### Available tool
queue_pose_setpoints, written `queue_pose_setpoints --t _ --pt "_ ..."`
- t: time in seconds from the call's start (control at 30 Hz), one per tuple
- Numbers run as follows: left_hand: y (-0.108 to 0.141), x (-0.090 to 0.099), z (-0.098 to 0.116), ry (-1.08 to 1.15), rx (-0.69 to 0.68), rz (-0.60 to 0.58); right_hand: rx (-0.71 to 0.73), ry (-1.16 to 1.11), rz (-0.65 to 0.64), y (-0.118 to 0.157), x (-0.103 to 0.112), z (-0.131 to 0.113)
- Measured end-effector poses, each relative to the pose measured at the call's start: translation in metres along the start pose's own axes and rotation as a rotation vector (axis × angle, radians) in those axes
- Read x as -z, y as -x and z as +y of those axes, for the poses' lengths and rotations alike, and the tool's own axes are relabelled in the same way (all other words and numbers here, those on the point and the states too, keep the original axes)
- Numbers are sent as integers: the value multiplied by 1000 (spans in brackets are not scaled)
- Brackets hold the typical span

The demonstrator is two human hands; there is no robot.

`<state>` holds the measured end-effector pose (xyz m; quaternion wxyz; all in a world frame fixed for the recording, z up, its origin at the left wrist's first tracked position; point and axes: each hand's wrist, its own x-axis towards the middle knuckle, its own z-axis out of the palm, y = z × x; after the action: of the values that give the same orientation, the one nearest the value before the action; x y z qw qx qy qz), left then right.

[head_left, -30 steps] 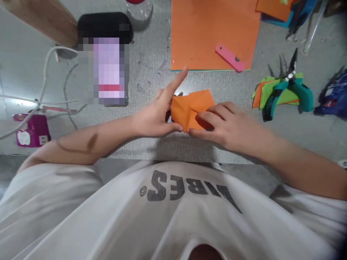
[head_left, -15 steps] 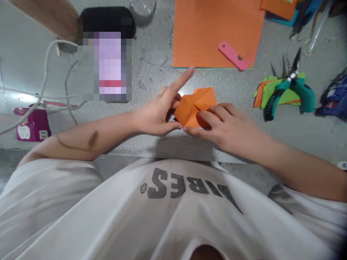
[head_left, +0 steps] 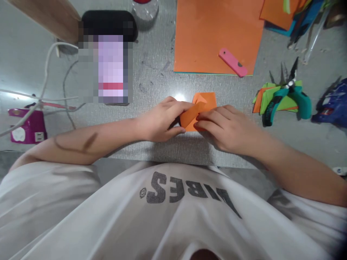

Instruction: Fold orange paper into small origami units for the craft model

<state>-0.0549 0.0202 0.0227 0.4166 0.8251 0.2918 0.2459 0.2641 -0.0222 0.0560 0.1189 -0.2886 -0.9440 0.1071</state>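
Note:
A small piece of folded orange paper [head_left: 193, 115] lies between my hands near the table's front edge, with a flap raised on its left half. My left hand [head_left: 165, 121] grips that left side, index finger along the flap and thumb at the lower corner. On the right, my right hand [head_left: 226, 124] holds the paper, its fingertips closed on the fold and pressing toward the middle. The far corner of the paper stays uncovered. Some fingertips are hidden under or behind the paper.
Orange sheets [head_left: 217, 29] lie beyond my hands, with a pink cutter [head_left: 233, 62] on top. Teal-handled pliers [head_left: 291, 90] rest on green and orange paper pieces [head_left: 267, 95] at right. At left are a blurred phone [head_left: 111, 65], white cable [head_left: 47, 61] and purple object [head_left: 29, 124].
My left index finger, stretched out before, has come down onto the paper. The left flap has been folded over toward the right. My right hand keeps its hold.

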Motion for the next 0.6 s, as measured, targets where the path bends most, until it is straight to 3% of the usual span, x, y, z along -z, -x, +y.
queue_pose_setpoints --t 0.2,0.37,0.6 --pt "-3 2 6 93 85 86 -40 -51 -5 -2 0 3" --pt "-3 1 1 109 97 100 -43 -121 146 -3 -6 7" --pt "-3 2 -6 -37 81 76 -4 35 48 -6 -10 -1"
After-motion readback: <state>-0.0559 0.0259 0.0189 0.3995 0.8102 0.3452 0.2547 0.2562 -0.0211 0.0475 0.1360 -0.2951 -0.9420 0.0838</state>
